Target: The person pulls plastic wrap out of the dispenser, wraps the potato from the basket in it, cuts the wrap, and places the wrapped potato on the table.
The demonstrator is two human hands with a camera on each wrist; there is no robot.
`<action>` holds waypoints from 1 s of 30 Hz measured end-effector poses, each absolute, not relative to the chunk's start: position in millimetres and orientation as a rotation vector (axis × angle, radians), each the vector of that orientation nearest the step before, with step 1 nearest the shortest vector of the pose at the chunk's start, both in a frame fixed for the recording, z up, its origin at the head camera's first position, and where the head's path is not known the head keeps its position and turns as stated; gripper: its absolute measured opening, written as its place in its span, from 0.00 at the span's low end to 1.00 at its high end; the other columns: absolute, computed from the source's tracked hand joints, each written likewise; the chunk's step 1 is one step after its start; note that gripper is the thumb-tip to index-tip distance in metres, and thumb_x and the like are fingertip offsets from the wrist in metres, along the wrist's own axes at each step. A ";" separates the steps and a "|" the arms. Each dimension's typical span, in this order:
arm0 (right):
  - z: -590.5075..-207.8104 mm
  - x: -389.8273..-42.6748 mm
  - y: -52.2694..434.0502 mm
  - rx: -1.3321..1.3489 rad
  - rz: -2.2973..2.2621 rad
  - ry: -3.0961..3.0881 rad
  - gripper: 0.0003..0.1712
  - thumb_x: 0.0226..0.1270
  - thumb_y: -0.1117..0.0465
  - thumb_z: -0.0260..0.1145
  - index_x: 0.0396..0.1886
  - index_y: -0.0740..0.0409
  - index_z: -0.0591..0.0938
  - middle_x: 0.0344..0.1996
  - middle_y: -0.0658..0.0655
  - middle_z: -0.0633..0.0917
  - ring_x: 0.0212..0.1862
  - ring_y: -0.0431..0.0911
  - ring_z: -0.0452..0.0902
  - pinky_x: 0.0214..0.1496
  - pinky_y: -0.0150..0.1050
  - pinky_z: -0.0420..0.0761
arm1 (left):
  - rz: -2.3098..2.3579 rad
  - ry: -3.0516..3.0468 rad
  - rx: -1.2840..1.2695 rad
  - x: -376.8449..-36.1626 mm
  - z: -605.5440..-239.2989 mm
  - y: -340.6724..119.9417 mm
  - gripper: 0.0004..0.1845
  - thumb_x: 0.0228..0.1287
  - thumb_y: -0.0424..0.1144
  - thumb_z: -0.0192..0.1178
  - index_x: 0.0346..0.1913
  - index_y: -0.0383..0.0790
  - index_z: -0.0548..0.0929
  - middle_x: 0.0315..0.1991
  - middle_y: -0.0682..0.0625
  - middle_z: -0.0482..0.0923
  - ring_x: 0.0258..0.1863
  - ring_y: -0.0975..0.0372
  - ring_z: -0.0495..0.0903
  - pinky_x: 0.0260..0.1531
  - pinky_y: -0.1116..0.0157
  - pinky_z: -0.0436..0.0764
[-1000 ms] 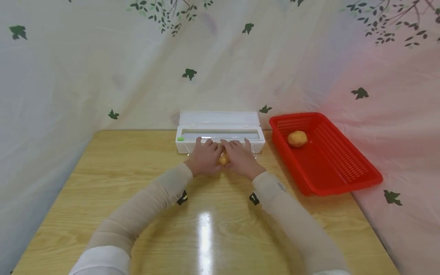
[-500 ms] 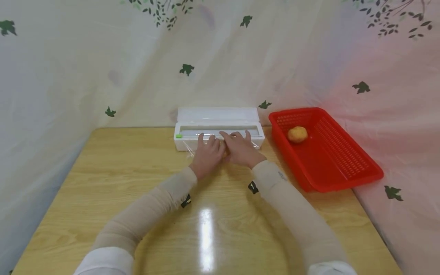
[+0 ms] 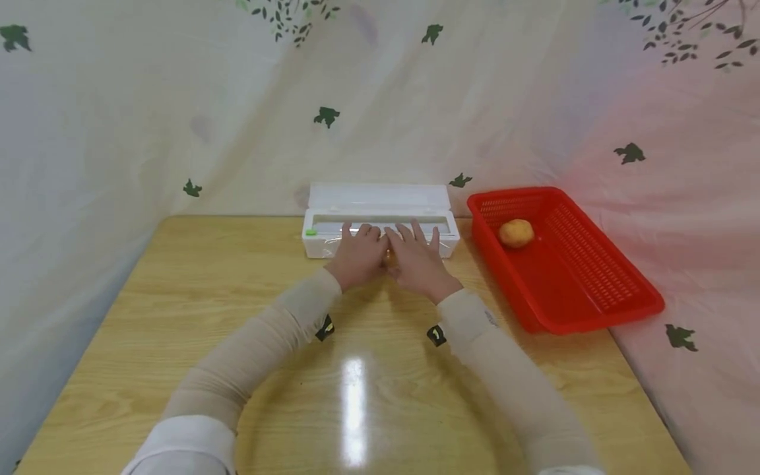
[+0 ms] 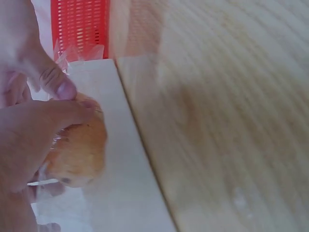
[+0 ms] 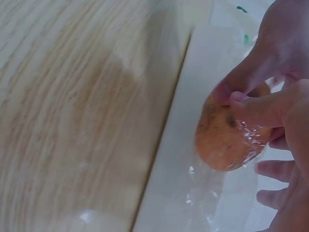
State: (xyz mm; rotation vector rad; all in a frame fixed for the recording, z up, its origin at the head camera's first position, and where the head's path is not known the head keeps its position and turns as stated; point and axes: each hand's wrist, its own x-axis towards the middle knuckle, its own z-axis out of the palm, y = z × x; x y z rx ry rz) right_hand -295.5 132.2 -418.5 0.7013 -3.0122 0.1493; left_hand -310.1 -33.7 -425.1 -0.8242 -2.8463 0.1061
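A yellowish-brown potato [image 4: 79, 154] sits between both hands at the front of a white cling film box [image 3: 317, 247]. Thin clear film [image 5: 205, 193] wraps part of the potato and stretches past it over the box front. My left hand [image 3: 359, 256] holds the potato, its thumb pressing on the near side. From the other side my right hand [image 3: 418, 264] grips it too, and the two thumbs almost meet on top in both wrist views. The right fingers spread behind the potato. In the head view the hands hide most of it.
The box's lid [image 3: 380, 196] stands raised against the patterned cloth, and a green slider [image 3: 311, 232] sits at its left end. On the right, a red basket [image 3: 534, 316] holds another potato [image 3: 516, 233]. The wooden table [image 3: 237, 264] extends toward me.
Both hands have moved slightly away from me, toward the box, with the potato. Film that showed at the left in front of the box is now mostly hidden. The right fingers are spread wider.
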 end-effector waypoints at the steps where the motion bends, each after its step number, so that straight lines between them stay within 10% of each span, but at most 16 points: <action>1: -420.7 -297.4 132.5 0.690 0.175 -3.009 0.47 0.66 0.43 0.70 0.78 0.53 0.61 0.77 0.61 0.59 0.79 0.63 0.42 0.69 0.76 0.42 | 0.058 -2.839 -0.816 -310.0 -426.7 -34.6 0.40 0.60 0.66 0.65 0.67 0.42 0.76 0.61 0.42 0.74 0.65 0.47 0.68 0.62 0.34 0.62; 30: -464.1 -309.6 127.2 0.704 0.192 -2.925 0.40 0.57 0.44 0.77 0.66 0.53 0.74 0.77 0.66 0.55 0.78 0.65 0.37 0.72 0.72 0.38 | -0.010 -2.548 -0.918 -302.2 -481.6 -56.0 0.12 0.74 0.43 0.57 0.52 0.41 0.74 0.71 0.37 0.64 0.73 0.43 0.59 0.63 0.31 0.61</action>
